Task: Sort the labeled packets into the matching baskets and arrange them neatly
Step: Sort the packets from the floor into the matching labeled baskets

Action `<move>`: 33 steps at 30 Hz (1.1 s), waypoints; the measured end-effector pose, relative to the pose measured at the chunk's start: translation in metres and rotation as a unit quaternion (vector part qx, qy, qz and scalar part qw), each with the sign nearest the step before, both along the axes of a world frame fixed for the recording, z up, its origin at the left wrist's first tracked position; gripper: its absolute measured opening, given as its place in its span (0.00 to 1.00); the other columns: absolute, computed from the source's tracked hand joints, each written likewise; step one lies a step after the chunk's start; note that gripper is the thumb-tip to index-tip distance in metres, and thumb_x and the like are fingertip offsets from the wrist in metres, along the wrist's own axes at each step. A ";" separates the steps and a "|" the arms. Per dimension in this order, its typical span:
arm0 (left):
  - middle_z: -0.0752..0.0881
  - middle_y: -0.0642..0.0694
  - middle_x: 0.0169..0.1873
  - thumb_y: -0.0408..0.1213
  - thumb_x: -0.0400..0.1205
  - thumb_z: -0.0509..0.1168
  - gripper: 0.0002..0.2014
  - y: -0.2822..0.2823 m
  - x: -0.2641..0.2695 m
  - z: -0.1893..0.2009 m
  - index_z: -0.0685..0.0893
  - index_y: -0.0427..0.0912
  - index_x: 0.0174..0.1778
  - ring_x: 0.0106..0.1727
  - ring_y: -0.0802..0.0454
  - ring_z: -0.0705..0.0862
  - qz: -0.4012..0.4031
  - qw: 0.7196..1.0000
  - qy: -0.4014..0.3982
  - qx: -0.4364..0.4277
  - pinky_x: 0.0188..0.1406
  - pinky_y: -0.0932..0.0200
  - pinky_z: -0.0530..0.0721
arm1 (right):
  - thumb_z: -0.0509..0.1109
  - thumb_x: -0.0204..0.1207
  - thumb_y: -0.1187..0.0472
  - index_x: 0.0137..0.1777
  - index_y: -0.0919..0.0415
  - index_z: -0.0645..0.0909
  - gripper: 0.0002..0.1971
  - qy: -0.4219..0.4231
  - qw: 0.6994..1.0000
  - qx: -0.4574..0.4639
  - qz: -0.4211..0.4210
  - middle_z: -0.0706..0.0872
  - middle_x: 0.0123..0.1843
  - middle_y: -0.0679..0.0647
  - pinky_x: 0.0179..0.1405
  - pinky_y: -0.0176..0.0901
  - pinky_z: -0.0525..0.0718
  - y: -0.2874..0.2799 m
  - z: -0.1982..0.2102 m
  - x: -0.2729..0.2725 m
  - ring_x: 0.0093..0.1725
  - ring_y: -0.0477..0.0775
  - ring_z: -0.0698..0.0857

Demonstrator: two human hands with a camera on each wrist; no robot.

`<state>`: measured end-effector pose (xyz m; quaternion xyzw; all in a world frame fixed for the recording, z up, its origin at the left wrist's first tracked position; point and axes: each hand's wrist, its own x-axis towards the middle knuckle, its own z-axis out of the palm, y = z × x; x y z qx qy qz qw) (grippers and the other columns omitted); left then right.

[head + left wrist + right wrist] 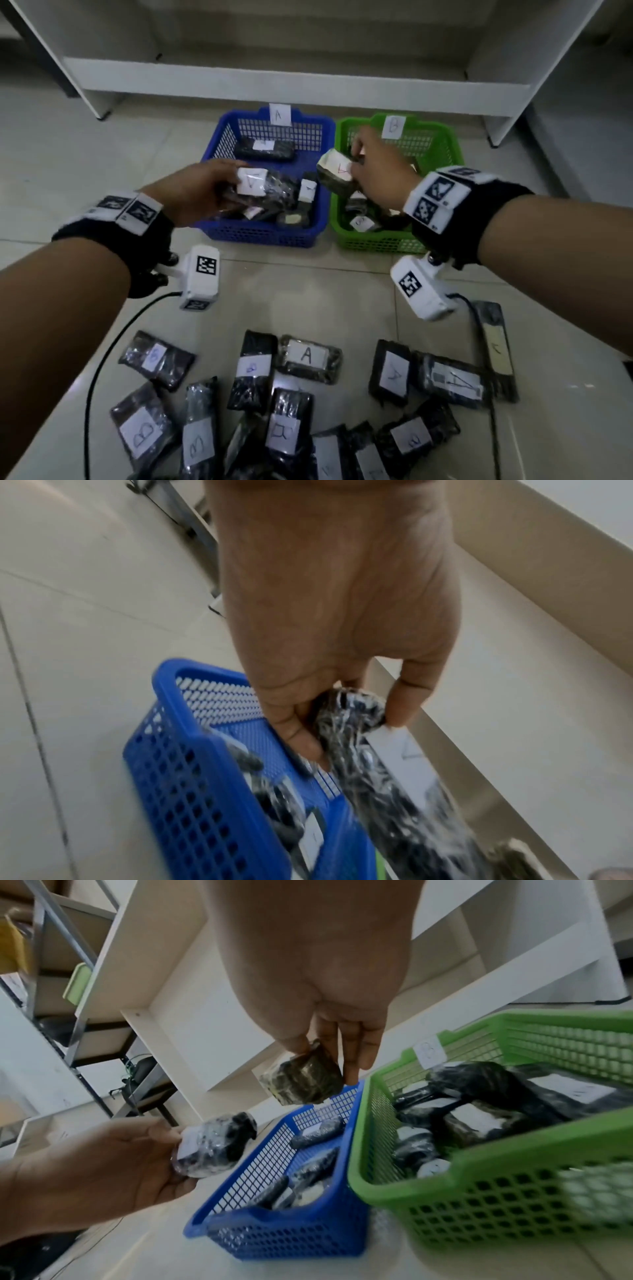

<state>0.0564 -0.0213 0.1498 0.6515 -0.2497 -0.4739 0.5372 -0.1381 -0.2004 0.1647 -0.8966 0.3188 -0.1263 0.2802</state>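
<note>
My left hand (205,192) (342,718) grips a dark wrapped packet marked A (263,186) (369,750) over the near left part of the blue basket (308,236) (192,791), which carries an A tag (280,114). My right hand (376,168) (329,1053) pinches another packet marked A (337,171) (303,1080) above the gap between the blue basket (274,1234) and the green basket (442,144) (514,1204), tagged B (393,126). Both baskets hold several packets.
Several loose packets marked A and B lie on the tiled floor near me, such as one A packet (308,356) and one B packet (142,431). A white shelf unit (294,82) stands behind the baskets. Cables (102,359) trail from both wrist cameras.
</note>
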 end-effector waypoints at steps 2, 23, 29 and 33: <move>0.84 0.42 0.43 0.29 0.80 0.58 0.12 0.003 0.028 -0.004 0.84 0.44 0.53 0.37 0.53 0.79 0.091 0.995 -0.048 0.015 0.35 0.62 0.79 | 0.59 0.77 0.71 0.47 0.58 0.68 0.08 0.011 1.000 -0.009 0.012 0.79 0.44 0.62 0.41 0.54 0.77 0.004 0.004 0.025 0.43 0.62 0.80; 0.85 0.41 0.53 0.53 0.79 0.62 0.16 -0.046 0.101 -0.092 0.69 0.54 0.59 0.60 0.41 0.76 0.146 0.814 -0.521 0.210 0.59 0.45 0.63 | 0.56 0.83 0.60 0.50 0.64 0.82 0.13 -0.058 0.987 0.110 -0.105 0.86 0.43 0.61 0.35 0.45 0.80 0.056 -0.105 0.131 0.39 0.58 0.83; 0.83 0.45 0.54 0.60 0.76 0.63 0.15 -0.045 0.113 -0.113 0.73 0.58 0.53 0.67 0.46 0.70 0.140 0.821 -0.511 0.213 0.63 0.42 0.58 | 0.57 0.83 0.57 0.61 0.60 0.81 0.14 -0.150 0.973 0.123 -0.129 0.86 0.49 0.56 0.43 0.42 0.78 0.057 -0.102 0.147 0.45 0.53 0.82; 0.81 0.44 0.55 0.51 0.78 0.64 0.15 -0.038 0.107 -0.120 0.72 0.49 0.54 0.68 0.44 0.66 0.089 0.761 -0.597 0.238 0.66 0.39 0.59 | 0.58 0.82 0.51 0.73 0.56 0.72 0.21 -0.094 0.984 0.110 -0.106 0.82 0.65 0.56 0.63 0.53 0.79 0.063 -0.113 0.162 0.63 0.57 0.81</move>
